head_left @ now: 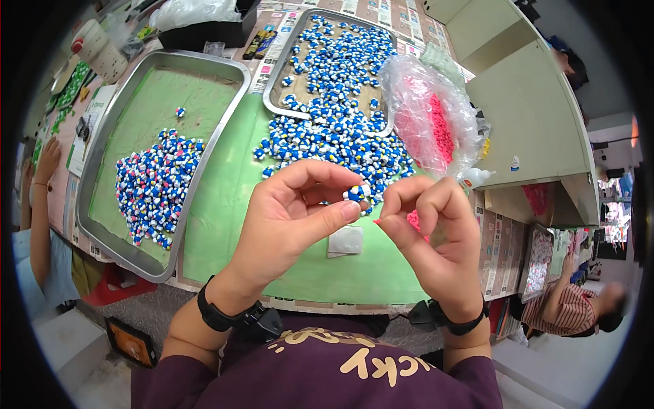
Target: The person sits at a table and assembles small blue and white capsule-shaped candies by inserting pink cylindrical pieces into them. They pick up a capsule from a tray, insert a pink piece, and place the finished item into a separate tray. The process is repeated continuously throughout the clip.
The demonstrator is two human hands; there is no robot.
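My left hand pinches a small blue and white figure with a bit of yellow between thumb and fingertips. Just to its right, my right hand holds a tiny pink piece between thumb and forefinger, apart from the figure. More pink pieces lie on the green mat below, partly hidden by the right hand. A heap of similar blue and white figures spreads beyond both hands. Between the hands, nearer me, rests a pale square pad.
A metal tray at left holds figures with pink bits. Another metal tray stands at the back. To the right are a clear bag of pink pieces, a white bottle and a cabinet. Other people sit at both sides.
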